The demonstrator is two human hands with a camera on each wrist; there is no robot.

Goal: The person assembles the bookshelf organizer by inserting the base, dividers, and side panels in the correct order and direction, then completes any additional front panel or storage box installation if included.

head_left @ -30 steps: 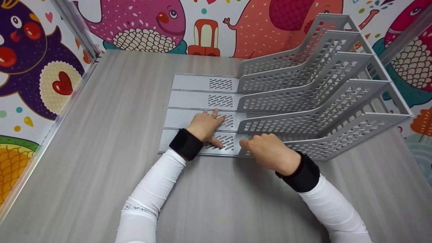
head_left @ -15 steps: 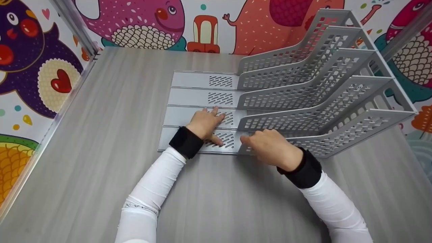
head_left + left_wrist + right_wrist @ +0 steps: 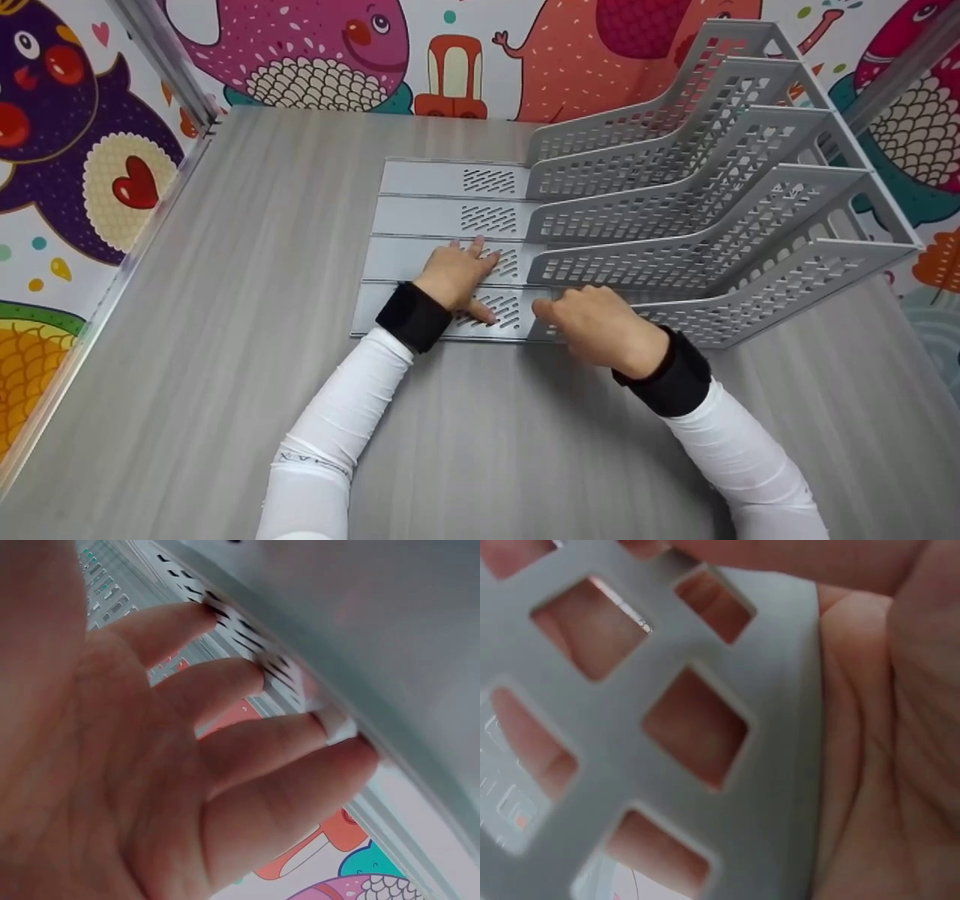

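A grey plastic file rack (image 3: 750, 315) with several perforated dividers stands on the table, its slotted flat base panels (image 3: 409, 259) reaching out to the left. My left hand (image 3: 454, 279) rests on the two nearest panels, fingers spread. In the left wrist view, the fingertips (image 3: 349, 754) touch a slotted panel, the palm in sight. With curled fingers, my right hand (image 3: 600, 326) grips the nearest divider at its low front end. In the right wrist view, that divider (image 3: 615, 720) lies between fingers and palm, with skin showing through its square holes.
The grey wood-grain table (image 3: 247, 247) carries the rack. Cartoon-printed walls (image 3: 300, 52) close off the back and sides, with a metal frame strip (image 3: 161, 60) in the left corner. The rack's tall end stands at the right, near the wall.
The rack's tall right end shifted slightly right, then slightly back left, together with my right hand. My left hand keeps its place on the panels. The head view tilted a little.
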